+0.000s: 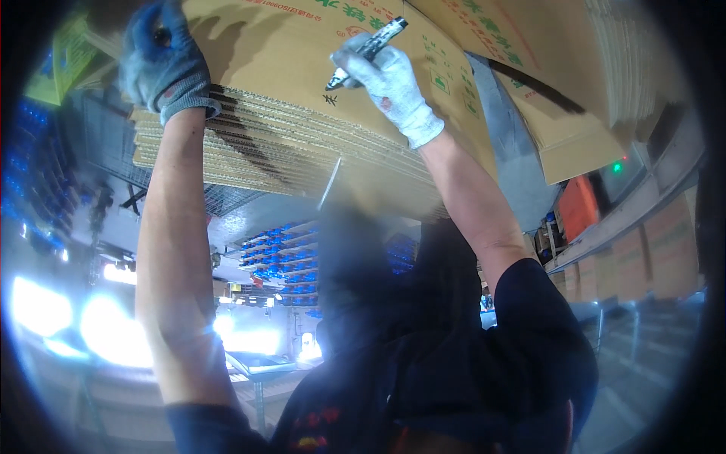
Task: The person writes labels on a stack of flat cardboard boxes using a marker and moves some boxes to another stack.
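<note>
A stack of flat brown cardboard sheets (pixel 265 64) lies before me, its corrugated edges toward me and printed with green and red marks. My right hand (pixel 393 87), in a pale work glove, is closed round a black-and-white patterned marker pen (pixel 384 38). The pen slants down to the left, its lower end close to a small dark handwritten mark (pixel 330 99) on the top sheet. At the stack's left edge is my left hand (pixel 162 64), in a grey-blue glove. Its fingers are curled together; whatever they may hold is hidden.
On the right, another printed cardboard piece (pixel 560 140) leans with a dark slot in it. Beyond stands an orange-red object (pixel 578 208). Racks with blue items (pixel 280 261) appear below the stack, and bright lights (pixel 113 329) glare at lower left. A yellow-green sheet (pixel 64 60) hangs upper left.
</note>
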### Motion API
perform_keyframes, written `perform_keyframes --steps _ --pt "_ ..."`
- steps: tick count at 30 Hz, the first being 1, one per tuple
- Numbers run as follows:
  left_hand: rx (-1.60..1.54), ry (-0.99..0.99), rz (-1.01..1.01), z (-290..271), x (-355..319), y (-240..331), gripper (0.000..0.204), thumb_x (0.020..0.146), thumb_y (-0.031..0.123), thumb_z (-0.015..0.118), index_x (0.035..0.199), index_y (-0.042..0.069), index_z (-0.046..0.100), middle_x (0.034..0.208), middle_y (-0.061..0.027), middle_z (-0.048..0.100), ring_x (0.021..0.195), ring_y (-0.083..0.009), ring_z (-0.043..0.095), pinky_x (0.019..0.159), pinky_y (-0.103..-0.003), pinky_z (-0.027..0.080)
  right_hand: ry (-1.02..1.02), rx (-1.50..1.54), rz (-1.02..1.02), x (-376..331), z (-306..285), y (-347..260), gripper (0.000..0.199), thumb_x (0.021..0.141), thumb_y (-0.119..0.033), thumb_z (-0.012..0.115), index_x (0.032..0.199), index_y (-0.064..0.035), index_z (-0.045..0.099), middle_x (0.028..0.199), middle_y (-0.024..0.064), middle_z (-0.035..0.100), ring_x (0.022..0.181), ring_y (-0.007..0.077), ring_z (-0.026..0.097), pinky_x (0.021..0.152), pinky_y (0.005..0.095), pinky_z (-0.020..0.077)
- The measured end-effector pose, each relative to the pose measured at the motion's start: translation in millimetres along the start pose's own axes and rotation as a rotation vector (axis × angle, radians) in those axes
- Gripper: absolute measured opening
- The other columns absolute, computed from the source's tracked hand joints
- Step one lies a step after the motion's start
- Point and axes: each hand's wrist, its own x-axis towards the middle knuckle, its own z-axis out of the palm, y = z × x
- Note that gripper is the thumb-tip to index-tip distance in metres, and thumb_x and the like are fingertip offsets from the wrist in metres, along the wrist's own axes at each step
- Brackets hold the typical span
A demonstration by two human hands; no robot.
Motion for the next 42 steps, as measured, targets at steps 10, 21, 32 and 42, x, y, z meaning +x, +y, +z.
perform_keyframes --steps 10,21,32,42 --pt "0.043 -0.038 -0.029 -2 0 4 0.030 0.085 0.047 0.064 0.098 0.021 0.072 0.092 -0.0021 0.070 0.074 -0.0173 0.065 0.071 -0.033 0.051 -0.011 -0.036 -0.009 3 1 0 0.011 0.089 -0.014 0.067 0.089 -0.0031 0.064 0.077 -0.0001 0.060 0.070 0.0080 0.057 0.066 0.0232 0.0495" --pt "-0.034 -0.030 -0.062 1 -2 9 0.032 0.086 0.046 0.063 0.100 0.018 0.071 0.097 -0.0033 0.069 0.078 -0.0184 0.066 0.074 -0.033 0.050 0.064 -0.018 0.001 7 0 2 0.011 0.088 -0.010 0.067 0.093 -0.0016 0.063 0.082 0.0022 0.063 0.073 0.0095 0.059 0.068 0.0253 0.0507" --pt "-0.051 -0.025 -0.051 -1 -2 10 0.032 0.087 0.046 0.062 0.099 0.018 0.071 0.096 -0.0038 0.069 0.079 -0.0189 0.066 0.076 -0.034 0.050 0.048 0.032 -0.013 10 -2 14 0.010 0.088 -0.013 0.068 0.087 -0.0039 0.064 0.070 -0.0002 0.060 0.046 0.0019 0.042 0.042 0.0187 0.0330" --pt "0.001 -0.073 -0.072 0 -1 4 0.031 0.087 0.045 0.063 0.099 0.017 0.071 0.093 -0.0042 0.070 0.078 -0.0181 0.066 0.074 -0.033 0.051 0.122 -0.063 0.001 11 1 -2 0.018 0.087 -0.017 0.070 0.091 -0.0021 0.062 0.075 0.0013 0.060 0.067 0.0080 0.056 0.063 0.0238 0.0472"
